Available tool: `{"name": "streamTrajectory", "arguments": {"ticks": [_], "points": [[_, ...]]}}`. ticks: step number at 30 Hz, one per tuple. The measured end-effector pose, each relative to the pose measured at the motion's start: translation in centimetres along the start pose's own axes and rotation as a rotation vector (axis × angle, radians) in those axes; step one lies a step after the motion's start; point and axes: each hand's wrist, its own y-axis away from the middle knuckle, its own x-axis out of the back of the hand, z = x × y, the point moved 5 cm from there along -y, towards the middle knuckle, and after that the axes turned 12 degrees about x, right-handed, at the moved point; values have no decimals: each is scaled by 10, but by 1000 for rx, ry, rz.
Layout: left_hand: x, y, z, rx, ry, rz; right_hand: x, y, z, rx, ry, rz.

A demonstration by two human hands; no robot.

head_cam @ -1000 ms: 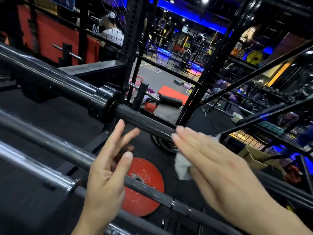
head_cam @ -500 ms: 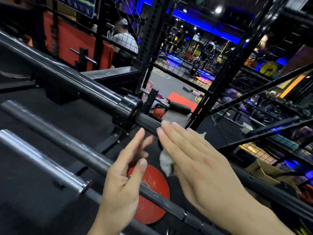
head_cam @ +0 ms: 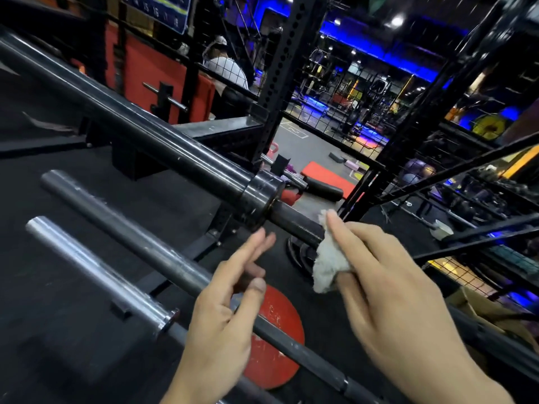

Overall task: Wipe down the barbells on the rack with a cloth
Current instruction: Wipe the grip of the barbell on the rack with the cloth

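Cloth [head_cam: 328,262] under right hand [head_cam: 388,293] touches barbell [head_cam: 294,221].

The cloth [head_cam: 328,265] under my right hand [head_cam: 388,301] is pale, fuzzy terry. The far barbell [head_cam: 151,141] is glossy black metal with a knurled, rougher shaft. The middle barbell [head_cam: 125,225] is dull grey steel; the near barbell [head_cam: 87,266] is bright, scuffed chrome. The red plate [head_cam: 274,339] looks matt and scratched.

Left hand [head_cam: 217,325]: bare, no glove, no ring or watch showing; thumbnail short and plain.
Right hand [head_cam: 390,301]: bare, no glove, no ring visible on the fingers in view.
Wrists: both bare to the frame's lower edge.
Sleeves: none visible; possibly short-sleeved, though the forearms are cut off.
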Motion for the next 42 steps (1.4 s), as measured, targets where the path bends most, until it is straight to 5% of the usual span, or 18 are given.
{"name": "streamTrajectory", "arguments": {"ticks": [8,13,19,31,42], "points": [[4,-1,-12,55,69,30,-18,-62,-37,73,165,5],[3,1,0,11,-24,9,1,-9,-7,68,21,42],[-5,5,6,-28,-30,-62,17,57,28,-67,144,11],[-17,2,-1,-47,83,-66,-18,-12,-24,51,137,-83],[-43,20,-6,-64,-2,-130,16,112,22,-297,199,34]]}}
